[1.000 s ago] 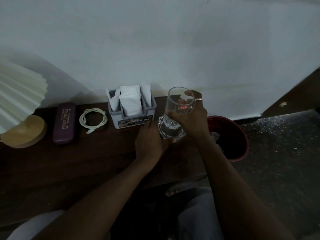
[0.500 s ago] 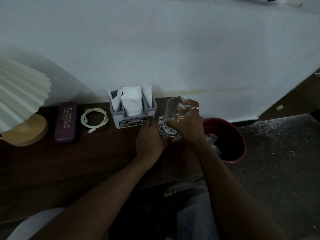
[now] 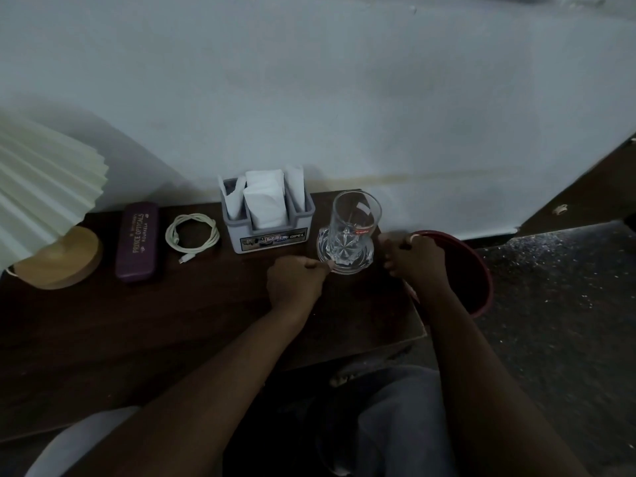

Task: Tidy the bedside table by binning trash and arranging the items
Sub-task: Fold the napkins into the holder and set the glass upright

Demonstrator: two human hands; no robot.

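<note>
A clear drinking glass with a red label stands upright on a cut-glass coaster at the right end of the dark wooden bedside table. My left hand lies just left of the coaster, its fingertips pinching the coaster's near-left rim. My right hand hovers to the right of the glass with loosely curled fingers, holding nothing and apart from the glass.
Along the wall stand a grey tissue holder, a coiled white cable, a purple spectacle case and a lamp with a wooden base. A red bin sits on the floor off the table's right end.
My right hand lowered the glass onto the coaster and let go, drawing back to the right. My left hand has stayed at the coaster's rim.
</note>
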